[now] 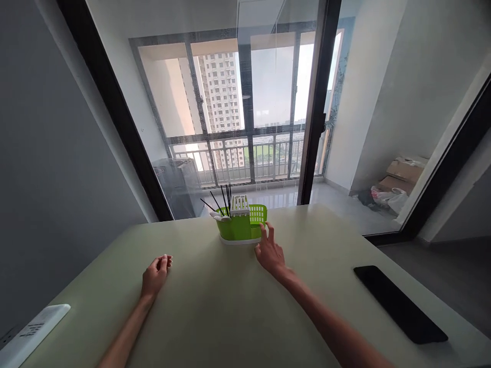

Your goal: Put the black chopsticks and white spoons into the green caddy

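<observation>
A green plastic slotted cutlery caddy (241, 225) holding black chopsticks (224, 200) stands on the pale tabletop (215, 306). The right hand (270, 251), fingers spread, touches its right side. The left hand (155, 275), fingers curled together, rests well left of it.

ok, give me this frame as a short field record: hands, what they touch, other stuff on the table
surface: pale table in front of a glass balcony door
left hand: resting on the table, fingers curled, holding nothing
right hand: open, fingers spread, at the right side of the caddy; contact cannot be told
caddy: green utensil caddy on a white base, far middle of the table
caddy contents: black chopsticks, white pieces
right of table: black phone, lying flat
left edge: white power strip
</observation>
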{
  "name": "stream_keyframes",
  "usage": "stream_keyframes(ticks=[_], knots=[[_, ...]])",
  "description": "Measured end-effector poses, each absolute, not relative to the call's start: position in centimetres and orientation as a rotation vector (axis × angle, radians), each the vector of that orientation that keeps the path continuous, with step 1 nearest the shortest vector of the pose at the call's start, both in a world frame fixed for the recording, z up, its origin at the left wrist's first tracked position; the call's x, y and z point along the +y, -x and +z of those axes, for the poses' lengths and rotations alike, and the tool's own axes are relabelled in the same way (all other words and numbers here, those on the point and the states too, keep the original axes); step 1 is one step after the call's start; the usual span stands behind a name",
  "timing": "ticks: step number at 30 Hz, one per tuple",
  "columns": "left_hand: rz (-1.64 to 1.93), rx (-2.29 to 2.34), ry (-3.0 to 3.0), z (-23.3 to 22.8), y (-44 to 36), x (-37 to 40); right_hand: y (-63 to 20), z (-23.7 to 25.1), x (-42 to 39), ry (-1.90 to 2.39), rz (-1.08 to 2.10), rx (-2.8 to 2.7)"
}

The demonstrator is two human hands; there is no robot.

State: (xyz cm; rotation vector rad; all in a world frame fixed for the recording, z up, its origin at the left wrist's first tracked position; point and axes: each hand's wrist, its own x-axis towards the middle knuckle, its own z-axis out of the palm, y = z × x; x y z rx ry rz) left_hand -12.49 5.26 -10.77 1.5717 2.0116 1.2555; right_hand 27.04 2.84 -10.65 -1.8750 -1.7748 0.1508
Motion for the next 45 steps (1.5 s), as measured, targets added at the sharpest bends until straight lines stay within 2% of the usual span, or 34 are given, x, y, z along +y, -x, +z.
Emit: stream_keyframes(ticks=[4, 11, 30, 35, 40, 45], knots=[[1.181, 2.032, -1.647, -11.0, 12.1, 5.4, -26.7, -11.3, 6.3, 1.98, 0.138, -1.851], [1.134, 2.047, -1.72, -11.2, 12.4, 5.5, -29.5, -13.1, 7.0, 2.106, 0.016, -1.899], [1.167, 2.004, -1.754, -11.9, 13.0, 5.1, -45.2, -13.5, 6.3, 2.42, -0.051, -1.72], [1.166, 2.004, -1.759, -11.8, 13.0, 5.1, -41.7, -16.2, 3.9, 2.398, -0.07, -1.616], [1.152, 2.024, -1.767, -11.5, 12.7, 4.9, -34.7, -20.1, 1.2, 2.1, -0.132, -1.772], [1.135, 2.036, -1.754, -11.3, 12.5, 4.9, -32.1, -19.8, 0.3, 2.005, -0.005, -1.971]])
